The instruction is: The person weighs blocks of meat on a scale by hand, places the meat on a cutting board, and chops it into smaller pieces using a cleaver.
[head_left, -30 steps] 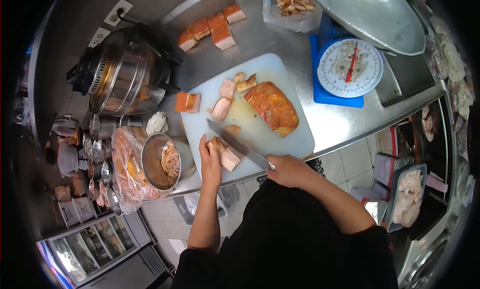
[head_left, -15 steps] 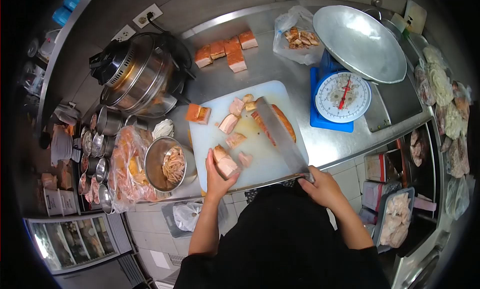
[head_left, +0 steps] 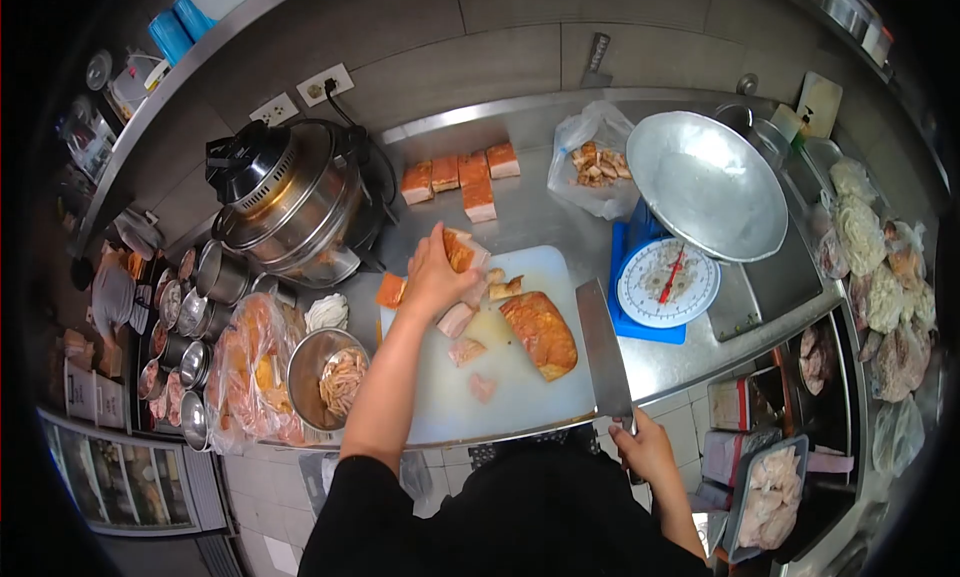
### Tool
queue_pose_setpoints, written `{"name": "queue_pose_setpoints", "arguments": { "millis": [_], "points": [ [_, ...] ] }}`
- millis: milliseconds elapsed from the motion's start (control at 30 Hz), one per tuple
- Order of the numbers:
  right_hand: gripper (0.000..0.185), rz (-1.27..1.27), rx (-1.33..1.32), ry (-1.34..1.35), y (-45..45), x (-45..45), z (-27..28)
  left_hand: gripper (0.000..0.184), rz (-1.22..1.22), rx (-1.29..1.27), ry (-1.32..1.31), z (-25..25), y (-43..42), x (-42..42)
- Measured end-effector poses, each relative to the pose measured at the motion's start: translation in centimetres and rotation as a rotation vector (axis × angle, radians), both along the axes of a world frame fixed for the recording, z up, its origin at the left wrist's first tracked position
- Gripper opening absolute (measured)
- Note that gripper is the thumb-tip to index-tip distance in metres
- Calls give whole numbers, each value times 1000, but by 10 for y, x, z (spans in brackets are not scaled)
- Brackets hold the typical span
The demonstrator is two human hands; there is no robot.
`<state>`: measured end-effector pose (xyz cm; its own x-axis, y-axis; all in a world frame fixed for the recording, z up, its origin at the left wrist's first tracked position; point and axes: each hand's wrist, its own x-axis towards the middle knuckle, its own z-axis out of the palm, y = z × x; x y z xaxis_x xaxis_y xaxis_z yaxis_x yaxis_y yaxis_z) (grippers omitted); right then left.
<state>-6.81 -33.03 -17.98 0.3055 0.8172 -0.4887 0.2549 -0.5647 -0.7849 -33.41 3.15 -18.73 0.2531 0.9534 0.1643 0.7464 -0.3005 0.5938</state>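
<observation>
My left hand (head_left: 436, 275) grips a block of crispy pork belly (head_left: 464, 250) above the far left edge of the white cutting board (head_left: 520, 414). Beside that hand, another pork block (head_left: 391, 290) is partly covered. A large browned slab of pork belly (head_left: 541, 335) lies skin up on the board's right half, with smaller cut pieces (head_left: 466, 352) to its left. My right hand (head_left: 643, 446) is closed round the handle of a cleaver (head_left: 605, 355). Its broad blade points away from me over the board's right edge, apart from the slab.
Several pork blocks (head_left: 478, 199) sit at the back of the steel counter, near a bag of chopped pieces (head_left: 598, 165). A blue scale (head_left: 668, 283) with a metal pan stands right. On the left are a halogen oven (head_left: 290, 202) and a steel bowl of strips (head_left: 342, 382).
My left hand has moved from the board's near left to its far left with a pork block. The cleaver has shifted right, off the slab. The head view has tilted up.
</observation>
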Motion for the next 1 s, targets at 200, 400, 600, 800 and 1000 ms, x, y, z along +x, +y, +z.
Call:
{"name": "queue_pose_setpoints", "arguments": {
  "millis": [200, 400, 600, 800, 1000],
  "points": [
    [24, -87, -80, 37, -21, 2, 9, 118, -70, -87, 579, -18, 116, 0],
    [24, -133, -188, 30, -24, -4, 3, 119, -237, -113, 469, -62, 179, 5],
    [27, -115, -212, 18, -16, -13, 7, 116, -258, 6, 249, -81, 187, -4],
    [27, -86, -197, -12, -5, -21, 10, 106, -227, 78, 228, -88, 193, 2],
    [24, -65, -157, -50, -1, -31, 21, 80, -7, 153, -183, -44, 130, -10]
  ]
}}
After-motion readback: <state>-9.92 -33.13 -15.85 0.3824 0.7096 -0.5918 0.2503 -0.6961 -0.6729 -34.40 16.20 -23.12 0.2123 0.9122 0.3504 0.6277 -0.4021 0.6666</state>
